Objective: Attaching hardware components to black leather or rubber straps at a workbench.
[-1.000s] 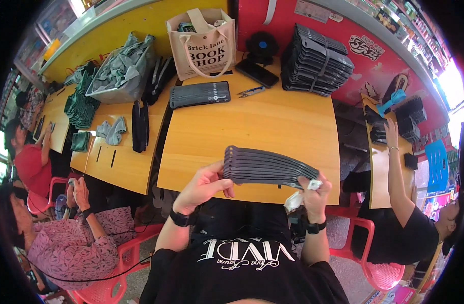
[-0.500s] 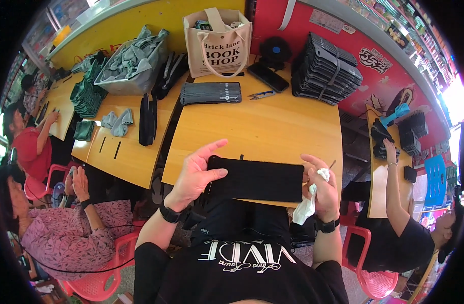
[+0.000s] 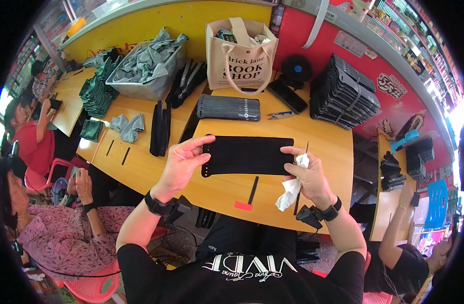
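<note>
A flat black rectangular piece (image 3: pixel 248 155) with small dots along its left edge is held level above the wooden table (image 3: pixel 323 137). My left hand (image 3: pixel 184 163) pinches its left end between thumb and fingers. My right hand (image 3: pixel 308 175) grips its right end and also holds a crumpled white cloth (image 3: pixel 291 188) that hangs below the palm. A thin dark stick (image 3: pixel 306 148) pokes up beside my right fingers. Both wrists wear black bands.
On the table lie a black strip with a red tag (image 3: pixel 249 194), a row of grey pieces (image 3: pixel 228 107), a tote bag (image 3: pixel 240 57), a tall stack of black pieces (image 3: pixel 342 92) and a grey bin of fabric (image 3: pixel 146 66). Seated people work at my left (image 3: pixel 49 233) and right (image 3: pixel 401 243).
The fanned stack I held a second ago has become one flat black piece facing up. My hands have lowered it closer to the table.
</note>
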